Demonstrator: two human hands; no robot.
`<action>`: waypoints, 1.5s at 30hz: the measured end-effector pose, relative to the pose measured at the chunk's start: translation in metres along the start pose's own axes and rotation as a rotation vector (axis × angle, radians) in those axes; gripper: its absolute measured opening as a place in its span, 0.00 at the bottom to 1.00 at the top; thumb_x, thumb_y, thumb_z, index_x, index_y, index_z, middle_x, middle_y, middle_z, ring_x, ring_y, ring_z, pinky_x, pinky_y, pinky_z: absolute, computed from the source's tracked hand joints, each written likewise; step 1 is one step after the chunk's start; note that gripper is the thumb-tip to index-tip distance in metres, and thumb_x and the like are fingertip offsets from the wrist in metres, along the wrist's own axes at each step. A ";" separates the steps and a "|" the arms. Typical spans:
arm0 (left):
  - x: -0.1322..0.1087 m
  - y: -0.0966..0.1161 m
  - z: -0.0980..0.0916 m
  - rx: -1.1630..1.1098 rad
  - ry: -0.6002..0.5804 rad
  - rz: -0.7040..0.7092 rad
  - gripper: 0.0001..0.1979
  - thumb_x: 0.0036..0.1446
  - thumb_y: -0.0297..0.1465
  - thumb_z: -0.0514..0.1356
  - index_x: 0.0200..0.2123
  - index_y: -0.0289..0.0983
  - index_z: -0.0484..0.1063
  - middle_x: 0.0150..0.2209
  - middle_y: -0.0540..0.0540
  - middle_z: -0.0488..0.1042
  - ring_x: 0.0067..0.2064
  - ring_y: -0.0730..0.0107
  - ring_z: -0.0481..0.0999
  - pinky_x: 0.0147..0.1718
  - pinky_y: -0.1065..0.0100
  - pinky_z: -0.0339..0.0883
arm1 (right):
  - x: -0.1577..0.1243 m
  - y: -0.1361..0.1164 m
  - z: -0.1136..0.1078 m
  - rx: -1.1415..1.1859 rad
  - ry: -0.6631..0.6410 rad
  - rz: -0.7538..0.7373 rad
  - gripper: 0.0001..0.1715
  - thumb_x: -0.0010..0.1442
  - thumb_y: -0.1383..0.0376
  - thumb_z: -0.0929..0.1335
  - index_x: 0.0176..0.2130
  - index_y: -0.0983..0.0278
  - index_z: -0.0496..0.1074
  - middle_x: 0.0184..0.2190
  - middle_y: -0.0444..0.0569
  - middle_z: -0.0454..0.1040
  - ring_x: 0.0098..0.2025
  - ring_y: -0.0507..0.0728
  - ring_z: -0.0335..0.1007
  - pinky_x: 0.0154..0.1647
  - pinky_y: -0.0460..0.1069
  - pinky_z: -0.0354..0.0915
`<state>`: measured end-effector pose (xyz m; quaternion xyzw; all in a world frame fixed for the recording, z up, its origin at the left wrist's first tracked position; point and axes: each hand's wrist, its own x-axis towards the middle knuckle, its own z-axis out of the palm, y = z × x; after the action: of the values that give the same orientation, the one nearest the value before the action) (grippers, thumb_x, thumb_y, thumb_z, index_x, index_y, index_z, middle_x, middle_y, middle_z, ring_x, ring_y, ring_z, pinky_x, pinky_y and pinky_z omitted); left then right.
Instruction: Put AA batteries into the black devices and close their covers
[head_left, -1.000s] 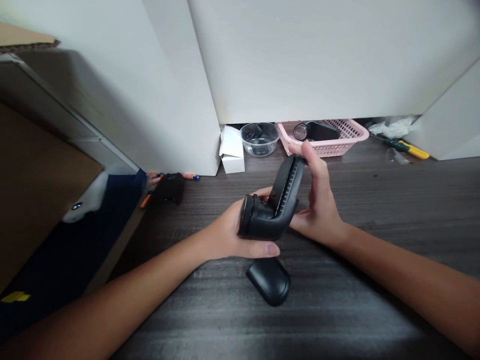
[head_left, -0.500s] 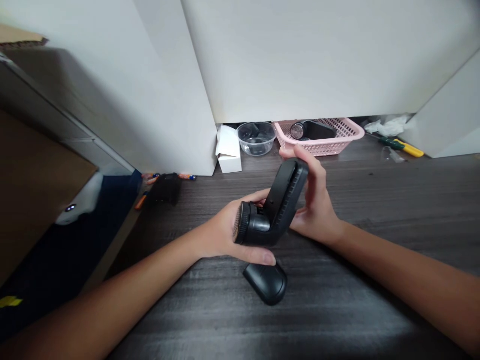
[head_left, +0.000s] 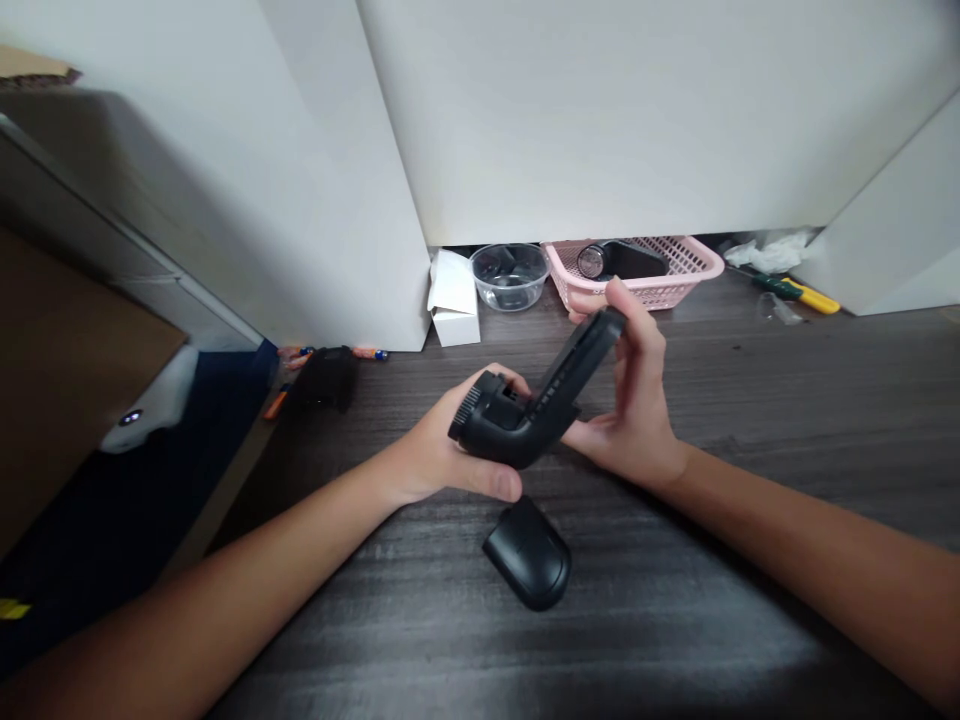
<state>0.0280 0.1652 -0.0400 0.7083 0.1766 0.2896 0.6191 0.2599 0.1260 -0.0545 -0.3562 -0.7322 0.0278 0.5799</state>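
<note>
the left hand (head_left: 439, 450) had its grip closed around the thick elbow of a matte black l-shaped plastic bracket (head_left: 501, 436), fingers curled behind it and the ribbed round end pointing up and to the left, while the right hand (head_left: 636, 415) held the bracket's long flat arm near its tip, pinched between thumb and fingers. the bracket was held up, tilted, between the two hands, above the middle of a dark wood-grain worktop (head_left: 750, 560) and well in from its back edge. a hold at both ends steadied the piece; a firm left grip with a lighter right pinch would suit turning it. just below the left thumb lay a rounded black oval plastic piece (head_left: 526, 555), and near the back edge stood a pink plastic mesh basket (head_left: 660, 295).
</note>
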 end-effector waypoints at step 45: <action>0.001 -0.011 0.016 -0.272 0.301 -0.010 0.30 0.52 0.46 0.77 0.52 0.40 0.74 0.47 0.43 0.79 0.46 0.60 0.79 0.46 0.62 0.71 | 0.006 -0.002 -0.004 0.187 -0.326 0.361 0.27 0.60 0.48 0.78 0.51 0.58 0.73 0.42 0.48 0.78 0.40 0.59 0.74 0.43 0.55 0.71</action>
<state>0.0400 0.1552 -0.0514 0.5659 0.2298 0.4105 0.6771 0.2618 0.1262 -0.0474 -0.4170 -0.7346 0.2553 0.4704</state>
